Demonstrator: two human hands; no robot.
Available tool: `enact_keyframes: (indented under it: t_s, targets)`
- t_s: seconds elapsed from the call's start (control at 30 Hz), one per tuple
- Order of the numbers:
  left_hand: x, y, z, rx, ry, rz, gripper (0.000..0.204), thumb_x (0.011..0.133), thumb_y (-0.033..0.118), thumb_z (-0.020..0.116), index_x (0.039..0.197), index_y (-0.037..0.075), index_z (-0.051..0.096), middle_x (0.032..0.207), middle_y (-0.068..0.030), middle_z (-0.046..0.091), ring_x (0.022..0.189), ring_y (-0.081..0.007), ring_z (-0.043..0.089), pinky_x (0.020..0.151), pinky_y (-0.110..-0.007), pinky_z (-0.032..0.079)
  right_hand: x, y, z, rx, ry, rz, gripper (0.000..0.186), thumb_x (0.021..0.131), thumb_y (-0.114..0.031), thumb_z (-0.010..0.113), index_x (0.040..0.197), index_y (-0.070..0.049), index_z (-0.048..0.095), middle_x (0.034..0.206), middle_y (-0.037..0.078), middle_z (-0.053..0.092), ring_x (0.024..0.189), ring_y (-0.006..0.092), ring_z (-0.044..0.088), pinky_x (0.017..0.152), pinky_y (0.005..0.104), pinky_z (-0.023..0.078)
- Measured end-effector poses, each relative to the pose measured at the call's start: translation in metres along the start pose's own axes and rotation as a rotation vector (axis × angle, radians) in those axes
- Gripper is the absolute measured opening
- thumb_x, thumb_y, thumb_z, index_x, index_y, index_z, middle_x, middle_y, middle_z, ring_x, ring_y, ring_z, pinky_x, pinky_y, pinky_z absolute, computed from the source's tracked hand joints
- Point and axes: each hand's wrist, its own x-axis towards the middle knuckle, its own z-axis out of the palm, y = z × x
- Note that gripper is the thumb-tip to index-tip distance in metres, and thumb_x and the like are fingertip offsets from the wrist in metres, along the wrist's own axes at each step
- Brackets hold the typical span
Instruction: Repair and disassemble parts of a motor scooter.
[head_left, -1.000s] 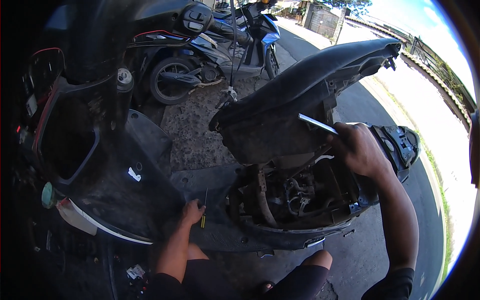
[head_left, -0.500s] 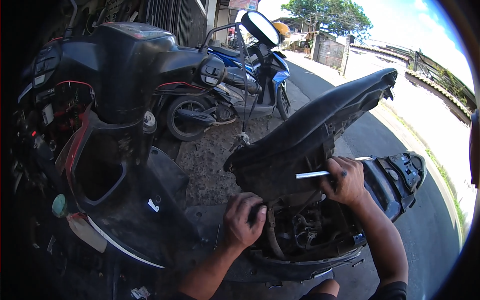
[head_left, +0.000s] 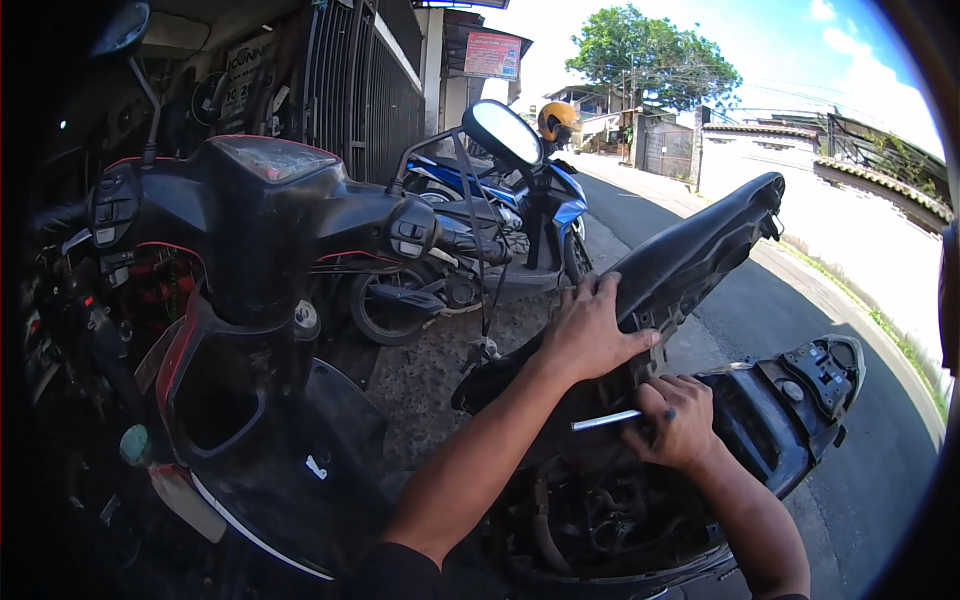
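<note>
A black scooter seat (head_left: 690, 255) is tilted up over the open body of a scooter. My left hand (head_left: 585, 335) grips the seat's side, its fingers over the edge and the thumb stretched toward the underside. Just below it, my right hand (head_left: 680, 420) is closed around a silver metal rod-like tool (head_left: 606, 420), whose straight end sticks out to the left. The tool's other end is hidden in the hand. Under both hands lies the dark engine bay (head_left: 610, 520) with hoses and metal parts. The scooter's tail section (head_left: 775, 400) extends to the right.
The scooter's black front with handlebar (head_left: 270, 215) and mirror (head_left: 503, 132) rises at left. A strap (head_left: 480, 230) hangs from near the mirror. A blue scooter (head_left: 540, 220) and a yellow helmet (head_left: 558, 120) are beyond. A road (head_left: 750, 290) runs along the right.
My left hand has moved up and right from the engine bay's front edge onto the seat. My right hand, still holding the tool, is slightly lower. The view has shifted.
</note>
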Motion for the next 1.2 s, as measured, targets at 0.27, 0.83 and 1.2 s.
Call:
enact_keyframes:
  t_s: [0.27,0.83,1.2]
  targets:
    - [0.006,-0.053,0.031,0.049,-0.033,-0.186,0.102,0.078,0.075,0.062,0.138,-0.006,0.043,0.126,-0.0329,0.057,0.119,-0.0463,0.056,0.100,-0.049,0.045,-0.001,0.012,0.010,0.056,0.043,0.021,0.032,0.058,-0.024,0.074,0.074,-0.009,0.051,0.068,0.008,0.055,0.063,0.0294,0.060,0.058,0.0398,0.046]
    - [0.009,-0.079,0.032,-0.085,-0.128,-0.232,0.099,0.078,0.074,0.062,0.144,0.002,0.044,0.134,-0.0270,0.056,0.128,-0.0388,0.053,0.107,-0.042,0.040,-0.028,0.043,0.013,0.084,0.145,0.184,0.031,0.070,-0.031,0.076,0.073,-0.010,0.053,0.065,0.005,0.057,0.061,0.0276,0.062,0.057,0.0386,0.048]
    - [0.036,-0.102,0.038,-0.169,-0.245,-0.336,0.102,0.076,0.076,0.064,0.143,0.002,0.046,0.133,-0.0272,0.058,0.128,-0.0365,0.054,0.106,-0.041,0.041,0.002,0.019,0.019,-0.042,0.068,0.207,0.034,0.082,-0.040,0.071,0.083,-0.009,0.059,0.079,0.010,0.059,0.071,0.0278,0.064,0.065,0.0401,0.048]
